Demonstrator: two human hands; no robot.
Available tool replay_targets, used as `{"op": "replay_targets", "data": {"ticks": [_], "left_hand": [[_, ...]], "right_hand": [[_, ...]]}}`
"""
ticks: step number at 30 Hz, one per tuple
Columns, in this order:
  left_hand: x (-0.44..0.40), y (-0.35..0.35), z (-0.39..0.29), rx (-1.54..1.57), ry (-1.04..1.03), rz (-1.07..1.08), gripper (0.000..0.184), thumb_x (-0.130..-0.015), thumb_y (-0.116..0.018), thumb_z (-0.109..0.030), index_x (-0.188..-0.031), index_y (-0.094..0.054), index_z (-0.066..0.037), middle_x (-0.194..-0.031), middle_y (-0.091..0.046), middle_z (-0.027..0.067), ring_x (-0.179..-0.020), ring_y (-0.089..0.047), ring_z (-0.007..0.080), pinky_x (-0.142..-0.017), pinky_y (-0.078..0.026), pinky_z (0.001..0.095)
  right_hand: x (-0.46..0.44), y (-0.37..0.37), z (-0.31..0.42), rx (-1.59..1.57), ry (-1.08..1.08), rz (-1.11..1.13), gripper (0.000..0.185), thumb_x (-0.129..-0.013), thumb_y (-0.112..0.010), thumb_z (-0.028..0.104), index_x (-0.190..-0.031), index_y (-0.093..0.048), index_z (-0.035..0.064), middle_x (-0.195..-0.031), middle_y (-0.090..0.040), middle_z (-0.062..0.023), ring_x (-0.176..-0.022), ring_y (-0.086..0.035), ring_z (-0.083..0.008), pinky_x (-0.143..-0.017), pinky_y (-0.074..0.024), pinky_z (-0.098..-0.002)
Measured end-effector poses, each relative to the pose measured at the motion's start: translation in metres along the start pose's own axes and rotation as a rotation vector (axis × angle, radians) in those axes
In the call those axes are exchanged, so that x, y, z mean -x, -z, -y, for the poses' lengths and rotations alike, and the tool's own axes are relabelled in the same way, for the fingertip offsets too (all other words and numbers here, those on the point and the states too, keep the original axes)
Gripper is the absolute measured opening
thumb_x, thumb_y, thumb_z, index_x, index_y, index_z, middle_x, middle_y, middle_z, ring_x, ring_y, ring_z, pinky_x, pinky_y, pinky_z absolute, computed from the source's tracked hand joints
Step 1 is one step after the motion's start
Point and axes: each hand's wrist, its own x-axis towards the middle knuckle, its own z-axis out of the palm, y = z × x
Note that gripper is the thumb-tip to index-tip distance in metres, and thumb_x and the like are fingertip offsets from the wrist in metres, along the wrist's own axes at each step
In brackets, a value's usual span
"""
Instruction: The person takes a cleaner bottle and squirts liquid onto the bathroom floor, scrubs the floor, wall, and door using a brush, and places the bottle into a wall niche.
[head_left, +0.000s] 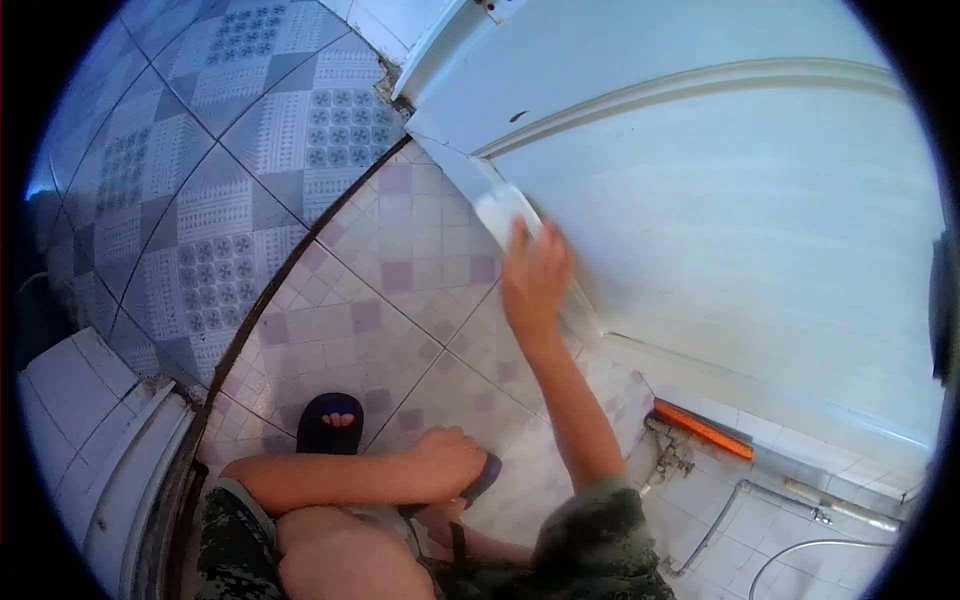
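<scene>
My right hand [538,272] is pressed round a white block-like object [505,212], slightly blurred, against the edge of a pale door [720,220]. Its fingers lie over the object's near end. My left hand [450,464] rests near my knee, above the dark sandal, with its fingers curled in. Whatever it may hold is hidden.
Pinkish floor tiles [400,290] meet blue-grey patterned tiles [220,170] along a dark curved seam. An orange strip-like object [703,428] lies at the lower right, near metal pipes [735,490] and a hose [800,548]. A black sandal [328,436] is on my foot.
</scene>
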Motion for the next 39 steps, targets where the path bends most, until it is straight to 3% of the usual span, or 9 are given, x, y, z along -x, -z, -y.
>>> {"op": "replay_targets", "data": {"ticks": [4,7,12,18,20,30,32,35,39], "left_hand": [[0.008,-0.003,0.004,-0.038,0.038,-0.031,0.018,-0.071,-0.060,-0.014,-0.084,-0.062,-0.001,-0.083,-0.062,0.0151,-0.081,-0.061,0.0290,-0.065,-0.051,0.0384],[0.014,0.004,0.009,-0.063,0.075,-0.091,0.018,-0.071,-0.060,-0.014,-0.084,-0.062,-0.002,-0.083,-0.062,0.0142,-0.081,-0.061,0.0284,-0.067,-0.050,0.0379],[0.013,0.003,0.009,-0.075,0.125,-0.117,0.021,-0.069,-0.065,-0.017,-0.086,-0.066,-0.004,-0.090,-0.065,0.0140,-0.087,-0.061,0.0294,-0.070,-0.050,0.0398],[0.009,-0.001,0.002,-0.068,0.045,-0.068,0.020,-0.070,-0.061,-0.015,-0.085,-0.062,-0.003,-0.084,-0.063,0.0124,-0.081,-0.061,0.0277,-0.066,-0.049,0.0394],[0.011,-0.002,0.001,-0.083,0.054,-0.053,0.020,-0.069,-0.061,-0.015,-0.085,-0.062,-0.003,-0.084,-0.063,0.0121,-0.081,-0.060,0.0276,-0.066,-0.049,0.0395],[0.010,-0.001,0.000,-0.085,0.010,-0.081,0.021,-0.068,-0.062,-0.017,-0.083,-0.063,-0.002,-0.082,-0.063,0.0129,-0.082,-0.061,0.0271,-0.067,-0.050,0.0388],[0.007,0.003,-0.002,-0.059,0.000,0.038,0.021,-0.068,-0.063,-0.018,-0.082,-0.063,-0.002,-0.082,-0.063,0.0135,-0.081,-0.062,0.0273,-0.066,-0.050,0.0386],[0.004,-0.005,-0.005,-0.060,0.031,-0.008,0.021,-0.068,-0.062,-0.018,-0.083,-0.063,-0.002,-0.084,-0.064,0.0143,-0.081,-0.062,0.0272,-0.064,-0.050,0.0380],[0.008,-0.008,-0.003,-0.108,0.043,-0.015,0.021,-0.068,-0.062,-0.017,-0.083,-0.063,-0.002,-0.083,-0.063,0.0139,-0.080,-0.062,0.0265,-0.064,-0.050,0.0369]], "right_hand": [[-0.045,-0.012,0.038,0.044,-0.006,-0.007,0.050,-0.078,-0.060,0.015,-0.127,-0.051,0.0107,-0.125,-0.044,-0.0222,-0.107,-0.046,-0.0337,-0.085,-0.0421,-0.0461],[0.005,-0.009,0.011,-0.001,-0.065,0.046,0.049,-0.083,-0.053,0.011,-0.131,-0.048,0.0119,-0.128,-0.043,-0.0229,-0.108,-0.045,-0.0346,-0.084,-0.0402,-0.0474],[0.071,0.002,-0.032,0.042,-0.082,0.061,0.055,-0.077,-0.063,0.020,-0.130,-0.049,0.0125,-0.124,-0.045,-0.0208,-0.110,-0.045,-0.0350,-0.087,-0.0406,-0.0454],[-0.037,-0.011,0.025,0.124,0.065,-0.029,0.050,-0.079,-0.061,0.019,-0.128,-0.052,0.0141,-0.123,-0.046,-0.0203,-0.108,-0.047,-0.0320,-0.086,-0.0414,-0.0446],[-0.047,-0.013,0.037,-0.013,0.028,-0.030,0.044,-0.085,-0.049,0.010,-0.129,-0.050,0.0111,-0.125,-0.045,-0.0230,-0.107,-0.046,-0.0342,-0.086,-0.0403,-0.0485],[0.150,0.008,-0.088,0.088,-0.052,0.122,0.045,-0.084,-0.058,0.019,-0.128,-0.053,0.0130,-0.127,-0.042,-0.0234,-0.114,-0.043,-0.0343,-0.092,-0.0379,-0.0472],[0.126,0.000,-0.072,0.105,-0.034,0.088,0.045,-0.084,-0.057,0.017,-0.128,-0.052,0.0122,-0.127,-0.042,-0.0227,-0.114,-0.043,-0.0340,-0.092,-0.0381,-0.0470],[0.050,-0.011,-0.026,0.030,0.054,0.001,0.044,-0.086,-0.051,0.011,-0.130,-0.051,0.0113,-0.126,-0.044,-0.0184,-0.114,-0.043,-0.0310,-0.092,-0.0381,-0.0450],[-0.049,-0.026,0.019,0.184,0.339,-0.105,0.044,-0.088,-0.045,0.014,-0.132,-0.048,0.0073,-0.128,-0.045,-0.0148,-0.115,-0.043,-0.0269,-0.095,-0.0349,-0.0417]]}}
